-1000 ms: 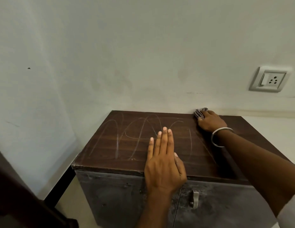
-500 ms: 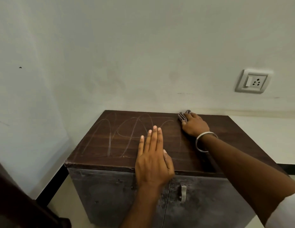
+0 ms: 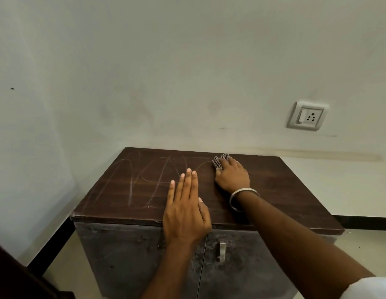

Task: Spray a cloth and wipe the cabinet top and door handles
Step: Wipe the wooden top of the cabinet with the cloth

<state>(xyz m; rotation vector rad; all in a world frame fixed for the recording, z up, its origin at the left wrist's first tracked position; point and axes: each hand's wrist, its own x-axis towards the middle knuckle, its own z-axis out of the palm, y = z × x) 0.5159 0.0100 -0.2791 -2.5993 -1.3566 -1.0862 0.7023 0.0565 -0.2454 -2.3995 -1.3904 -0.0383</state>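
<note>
**Cloth hand drawn slightly back from rear edge**

Since the frame half a second earlier, the right hand with the cloth had shifted a little toward the near side of the cabinet top; the left hand had stayed flat at the front edge.

Cloth: checked, bunched under the right fingers, which were curled over it and pressed it to the top near the back edge, right of centre. Only a small wad showed past the fingertips; its long axis could not be told. Right hand pointed toward the wall.

Left hand: fingers straight and together, palm down, holding nothing, pointed toward the wall.

Pale curved streaks marked the left half of the top; no legible writing. Door handle hung upright below the front edge, untouched. Bangle on right wrist. Wall socket unlabelled
</note>
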